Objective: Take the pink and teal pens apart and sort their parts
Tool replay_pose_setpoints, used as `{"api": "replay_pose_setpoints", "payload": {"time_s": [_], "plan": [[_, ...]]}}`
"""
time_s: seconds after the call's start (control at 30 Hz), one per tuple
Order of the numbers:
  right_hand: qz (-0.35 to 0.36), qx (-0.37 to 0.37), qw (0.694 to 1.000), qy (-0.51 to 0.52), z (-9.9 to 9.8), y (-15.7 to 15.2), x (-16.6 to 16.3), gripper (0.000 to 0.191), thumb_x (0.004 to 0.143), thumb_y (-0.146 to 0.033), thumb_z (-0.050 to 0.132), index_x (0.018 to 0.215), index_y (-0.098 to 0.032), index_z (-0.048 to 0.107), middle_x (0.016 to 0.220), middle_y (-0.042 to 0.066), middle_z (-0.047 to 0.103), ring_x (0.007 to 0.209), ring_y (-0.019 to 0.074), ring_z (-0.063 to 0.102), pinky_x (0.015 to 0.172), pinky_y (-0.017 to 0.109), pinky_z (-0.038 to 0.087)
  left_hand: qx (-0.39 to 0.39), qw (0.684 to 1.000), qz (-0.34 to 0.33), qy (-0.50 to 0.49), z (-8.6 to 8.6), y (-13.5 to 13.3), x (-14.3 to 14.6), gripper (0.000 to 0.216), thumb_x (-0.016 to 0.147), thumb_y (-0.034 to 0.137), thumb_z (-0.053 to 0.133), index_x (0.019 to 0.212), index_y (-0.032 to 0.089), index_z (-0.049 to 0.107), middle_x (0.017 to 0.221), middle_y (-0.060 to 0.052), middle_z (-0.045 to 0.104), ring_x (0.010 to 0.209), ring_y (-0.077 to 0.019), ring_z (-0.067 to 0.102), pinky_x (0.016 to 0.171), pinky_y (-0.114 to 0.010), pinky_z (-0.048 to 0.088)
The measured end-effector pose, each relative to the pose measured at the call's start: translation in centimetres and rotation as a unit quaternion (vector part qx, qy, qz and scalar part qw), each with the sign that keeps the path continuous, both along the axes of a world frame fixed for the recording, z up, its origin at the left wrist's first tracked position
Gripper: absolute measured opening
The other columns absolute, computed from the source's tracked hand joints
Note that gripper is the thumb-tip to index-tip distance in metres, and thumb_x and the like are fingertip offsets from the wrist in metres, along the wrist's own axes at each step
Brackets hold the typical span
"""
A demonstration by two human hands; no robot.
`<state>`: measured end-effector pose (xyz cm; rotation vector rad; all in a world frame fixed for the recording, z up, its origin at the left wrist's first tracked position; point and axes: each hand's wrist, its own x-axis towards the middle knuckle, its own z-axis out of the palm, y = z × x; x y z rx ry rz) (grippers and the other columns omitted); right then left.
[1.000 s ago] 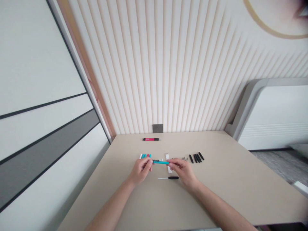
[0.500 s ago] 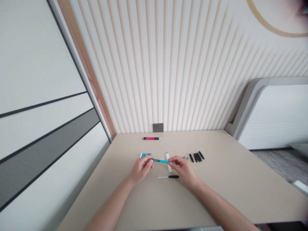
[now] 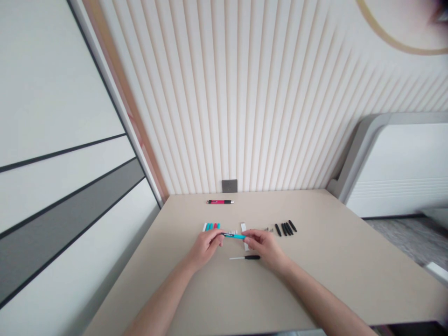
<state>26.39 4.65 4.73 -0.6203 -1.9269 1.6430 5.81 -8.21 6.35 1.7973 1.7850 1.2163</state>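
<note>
A light blue pen barrel [image 3: 239, 236] with a dark section at its left end is held level above the table. My left hand [image 3: 207, 246] pinches the dark end, and its fingertips hide the tip. My right hand [image 3: 262, 245] grips the blue end between thumb and fingers. Below the hands lies a black pen grip piece with a thin white refill [image 3: 252, 257] sticking out to the left. Partly behind my right hand are several white refills [image 3: 243, 226]. Beyond my left hand sits a row of white, blue and red barrels [image 3: 211, 226].
An assembled red and black pen [image 3: 220, 202] lies near the wall. Several black grip pieces [image 3: 287, 228] are lined up at the right. Small metal parts [image 3: 269, 229] and small white pieces [image 3: 233, 232] lie behind the hands. A dark wall socket [image 3: 229, 186] is above the table's back edge.
The blue pen barrel has dropped very slightly and lies more level between both hands. My right fingers have shifted a little along it to the left. The table items stay put.
</note>
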Motion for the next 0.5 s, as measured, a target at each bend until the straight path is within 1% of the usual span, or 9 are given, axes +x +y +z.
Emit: {"api": "replay_pose_setpoints", "payload": {"time_s": [0.1, 0.23, 0.33, 0.43, 0.5], "plan": [[0.035, 0.005, 0.999, -0.018, 0.8, -0.5, 0.2, 0.042, 0.079, -0.052, 0.064, 0.097, -0.016, 0.072, 0.062, -0.002, 0.057, 0.059, 0.0123, 0.049, 0.055, 0.024, 0.04, 0.036, 0.998, 0.005, 0.042, 0.1, -0.2, -0.3, 0.031, 0.097, 0.038, 0.043, 0.09, 0.018, 0.066, 0.066, -0.001, 0.064, 0.059, -0.0135, 0.056, 0.064, -0.025, 0.045], [0.066, 0.029, 0.997, -0.022, 1.4, -0.9, 0.4, 0.039, 0.081, -0.051, 0.062, 0.097, -0.017, 0.072, 0.066, -0.001, 0.059, 0.06, 0.0126, 0.05, 0.056, 0.024, 0.04, 0.06, 0.996, 0.018, 0.056, 0.2, -0.3, -0.4, 0.033, 0.097, 0.037, 0.043, 0.082, 0.017, 0.064, 0.064, -0.001, 0.063, 0.057, -0.0128, 0.055, 0.061, -0.023, 0.044], [0.04, 0.041, 0.998, -0.023, 1.1, -0.8, 0.4, 0.037, 0.083, -0.05, 0.06, 0.096, -0.018, 0.073, 0.072, 0.001, 0.062, 0.064, 0.0145, 0.053, 0.059, 0.025, 0.043, 0.069, 0.996, 0.028, 0.049, 0.6, -0.5, -0.4, 0.033, 0.097, 0.037, 0.042, 0.087, 0.017, 0.066, 0.065, -0.002, 0.064, 0.058, -0.0131, 0.057, 0.059, -0.023, 0.044], [-0.006, 0.106, 0.993, -0.042, 0.7, -0.3, 0.5, 0.035, 0.086, -0.047, 0.057, 0.097, -0.018, 0.072, 0.078, 0.003, 0.066, 0.069, 0.0166, 0.056, 0.065, 0.028, 0.045, 0.091, 0.993, 0.064, 0.05, 1.5, -0.9, -0.7, 0.031, 0.097, 0.037, 0.042, 0.097, 0.017, 0.065, 0.075, -0.004, 0.067, 0.067, -0.0155, 0.062, 0.064, -0.024, 0.048], [-0.016, 0.147, 0.987, -0.055, 0.6, -0.1, 0.7, 0.033, 0.088, -0.044, 0.055, 0.101, -0.018, 0.071, 0.08, 0.003, 0.068, 0.071, 0.017, 0.056, 0.067, 0.028, 0.045, 0.105, 0.987, 0.096, 0.072, 2.2, -1.3, -1.3, 0.029, 0.096, 0.035, 0.042, 0.101, 0.017, 0.065, 0.085, -0.006, 0.069, 0.077, -0.0172, 0.064, 0.069, -0.025, 0.049]]}}
